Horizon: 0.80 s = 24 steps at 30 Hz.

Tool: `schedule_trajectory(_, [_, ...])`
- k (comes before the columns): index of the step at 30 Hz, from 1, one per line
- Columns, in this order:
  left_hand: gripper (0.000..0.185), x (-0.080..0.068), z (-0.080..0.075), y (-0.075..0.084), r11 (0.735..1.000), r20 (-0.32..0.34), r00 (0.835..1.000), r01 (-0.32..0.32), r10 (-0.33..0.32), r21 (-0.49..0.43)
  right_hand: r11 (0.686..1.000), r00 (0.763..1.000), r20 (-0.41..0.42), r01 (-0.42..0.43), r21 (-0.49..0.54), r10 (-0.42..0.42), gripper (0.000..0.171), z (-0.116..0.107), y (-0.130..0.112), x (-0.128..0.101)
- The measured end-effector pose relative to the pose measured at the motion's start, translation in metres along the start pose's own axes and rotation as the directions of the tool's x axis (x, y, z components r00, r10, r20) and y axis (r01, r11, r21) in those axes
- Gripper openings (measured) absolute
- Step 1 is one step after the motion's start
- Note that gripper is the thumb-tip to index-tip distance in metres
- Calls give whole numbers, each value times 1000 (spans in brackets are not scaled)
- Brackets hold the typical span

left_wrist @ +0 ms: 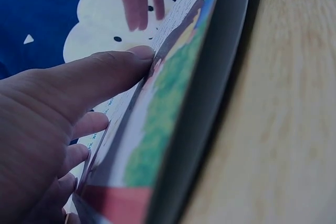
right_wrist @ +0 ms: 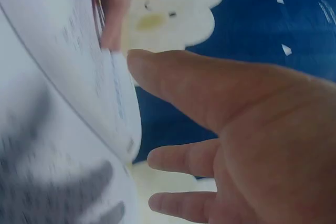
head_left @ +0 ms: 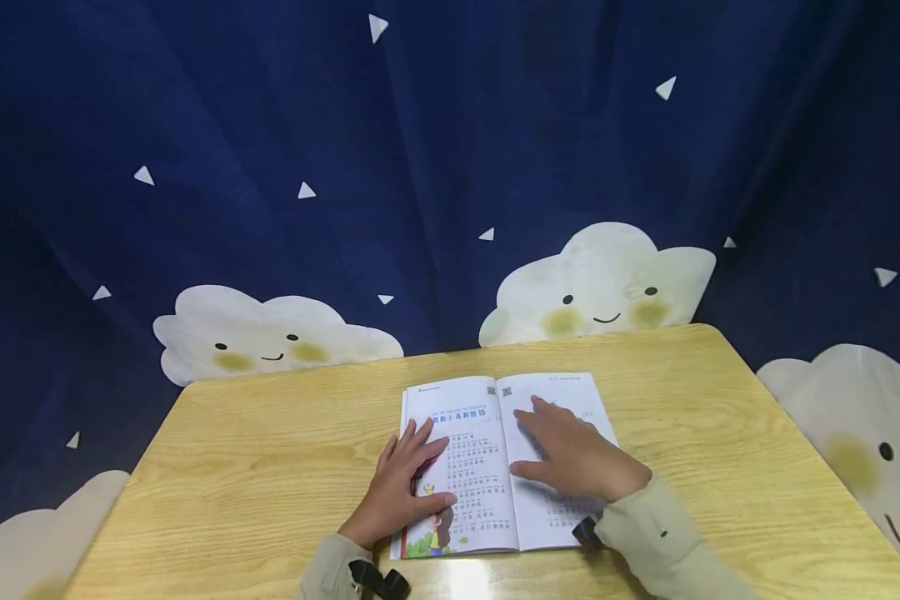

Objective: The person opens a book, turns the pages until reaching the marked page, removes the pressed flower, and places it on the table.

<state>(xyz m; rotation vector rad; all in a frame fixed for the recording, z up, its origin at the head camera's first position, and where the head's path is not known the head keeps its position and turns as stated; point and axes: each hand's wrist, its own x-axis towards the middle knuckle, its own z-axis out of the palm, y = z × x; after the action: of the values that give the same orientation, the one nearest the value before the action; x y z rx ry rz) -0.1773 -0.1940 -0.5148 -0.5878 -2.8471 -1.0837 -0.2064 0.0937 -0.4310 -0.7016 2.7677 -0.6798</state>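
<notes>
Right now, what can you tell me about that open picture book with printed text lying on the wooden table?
The thin open picture book lies flat near the front edge of the light wooden table. Its white paper pages carry rows of printed characters, a blue title on the left page and a colourful drawing with green at the bottom left corner. The left hand rests with spread fingers on the left page; the right hand lies flat on the right page.

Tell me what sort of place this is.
Probably a child's reading or study corner, perhaps staged. A light wooden table holds an open children's book under both hands, and a dark blue curtain printed with smiling clouds hangs behind it.
</notes>
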Motion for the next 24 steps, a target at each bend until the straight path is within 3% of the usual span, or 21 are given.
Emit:
schedule_trajectory(16, [76, 1, -2, 1, 1000, 15, 1000, -7, 7, 9, 990, 991, 6, -133, 42, 133, 98, -17, 55, 11])
schedule_trajectory(24, [76, 1, 0, -1, 1000, 11, 1000, -6, 6, 6, 963, 975, 47, -221, 151, 217, 108, -22, 67, 16])
